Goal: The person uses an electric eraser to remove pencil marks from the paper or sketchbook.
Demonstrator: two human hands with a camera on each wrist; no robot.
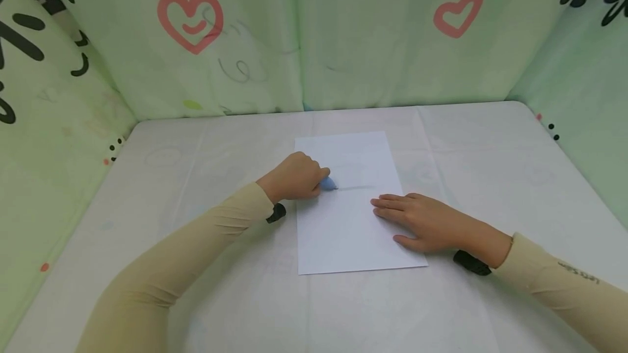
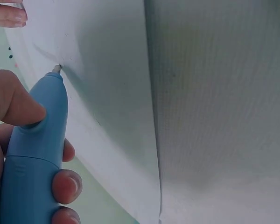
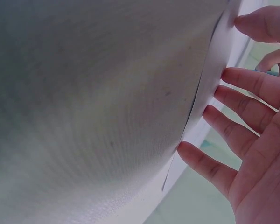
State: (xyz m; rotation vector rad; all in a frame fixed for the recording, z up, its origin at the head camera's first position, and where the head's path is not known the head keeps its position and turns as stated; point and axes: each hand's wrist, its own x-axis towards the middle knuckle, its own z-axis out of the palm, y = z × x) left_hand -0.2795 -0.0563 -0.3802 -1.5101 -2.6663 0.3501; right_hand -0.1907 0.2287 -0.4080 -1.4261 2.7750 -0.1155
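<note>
My left hand [image 1: 298, 176] grips a chunky blue electric eraser [image 2: 35, 140], its fingers wrapped round the barrel and the thumb on a button. The narrow pale tip, dark at its end, points at the white sheet of paper [image 1: 343, 233]. On the paper a faint grey line [image 1: 357, 187] runs to the right from the tip. Spread flat over the paper's right edge lies my right hand [image 1: 419, 221]; in the right wrist view its straight fingers [image 3: 245, 109] rest with their tips along that edge.
A white cloth with fold creases covers the table [image 1: 221, 298]. Green curtains [image 1: 343, 59] with red heart outlines stand behind and at both sides. Dark wrist cameras [image 1: 472, 263] are worn under both wrists.
</note>
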